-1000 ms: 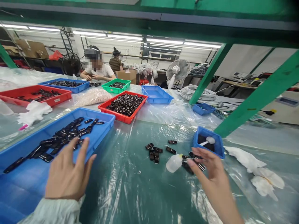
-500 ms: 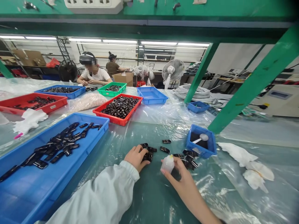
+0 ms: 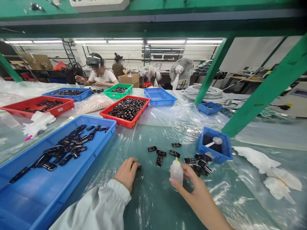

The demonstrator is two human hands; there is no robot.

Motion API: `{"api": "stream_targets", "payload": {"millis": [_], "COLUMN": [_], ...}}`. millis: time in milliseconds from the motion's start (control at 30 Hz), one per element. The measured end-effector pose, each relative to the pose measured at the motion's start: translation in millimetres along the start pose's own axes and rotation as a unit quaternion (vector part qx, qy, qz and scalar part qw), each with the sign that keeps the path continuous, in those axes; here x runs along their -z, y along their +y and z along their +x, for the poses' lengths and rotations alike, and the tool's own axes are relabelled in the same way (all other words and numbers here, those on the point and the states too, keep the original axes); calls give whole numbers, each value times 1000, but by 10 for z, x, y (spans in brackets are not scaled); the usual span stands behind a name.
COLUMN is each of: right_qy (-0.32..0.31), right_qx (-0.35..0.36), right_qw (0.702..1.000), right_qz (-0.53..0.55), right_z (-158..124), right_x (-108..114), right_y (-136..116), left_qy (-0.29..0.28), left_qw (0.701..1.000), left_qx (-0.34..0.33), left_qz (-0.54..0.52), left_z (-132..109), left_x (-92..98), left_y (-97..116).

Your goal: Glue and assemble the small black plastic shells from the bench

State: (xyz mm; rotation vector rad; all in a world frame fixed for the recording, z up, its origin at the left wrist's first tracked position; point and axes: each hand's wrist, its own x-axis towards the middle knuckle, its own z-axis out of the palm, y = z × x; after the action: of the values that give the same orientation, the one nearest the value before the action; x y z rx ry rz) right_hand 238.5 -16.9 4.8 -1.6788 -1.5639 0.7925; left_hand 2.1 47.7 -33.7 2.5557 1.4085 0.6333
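My left hand [image 3: 126,174] is low over the table, its fingers curled down on a small black plastic piece [image 3: 139,167]; only the end of that piece shows. In my right hand [image 3: 194,185] is a small translucent squeeze bottle [image 3: 177,172] with a yellow tip, held upright between thumb and fingers. Between and beyond the hands lie several loose black pieces [image 3: 161,153] with shiny faces. A denser cluster of them [image 3: 203,166] sits just beyond my right hand, beside a small blue bin [image 3: 230,156] containing dark material and a white spoon [image 3: 217,141].
On the left stands a large blue tray [image 3: 112,127] of black pieces. Farther back are a red tray [image 3: 102,115] full of similar pieces and another blue tray [image 3: 160,101]. White tissue [image 3: 254,158] lies at right, near a slanted green post [image 3: 259,102]. A person [image 3: 100,75] sits opposite.
My left hand has moved left and towards me, away from the loose pieces, with one black piece under its fingers. The bottle in my right hand is now more upright. The view has shifted slightly.
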Motion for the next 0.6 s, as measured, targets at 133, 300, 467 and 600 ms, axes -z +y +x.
{"api": "stream_targets", "payload": {"millis": [133,300,467,600], "right_qy": [-4,-1,5,27], "right_qx": [-8,-19,-15,-18], "right_qw": [1000,999,999,999], "right_qz": [-12,-28,-32,-9], "right_z": [0,-23,-71,-128], "right_x": [-2,12,-6,-50], "right_y": [-16,2,-12,-104], "left_qy": [14,11,-6,-10], "left_qw": [999,995,991,988], "left_qx": [23,52,88,101], "left_qz": [-36,-88,-103,-116], "left_z": [-21,-34,-22,-24], "left_x": [124,182,161,143], "left_y": [60,165,151,134]}}
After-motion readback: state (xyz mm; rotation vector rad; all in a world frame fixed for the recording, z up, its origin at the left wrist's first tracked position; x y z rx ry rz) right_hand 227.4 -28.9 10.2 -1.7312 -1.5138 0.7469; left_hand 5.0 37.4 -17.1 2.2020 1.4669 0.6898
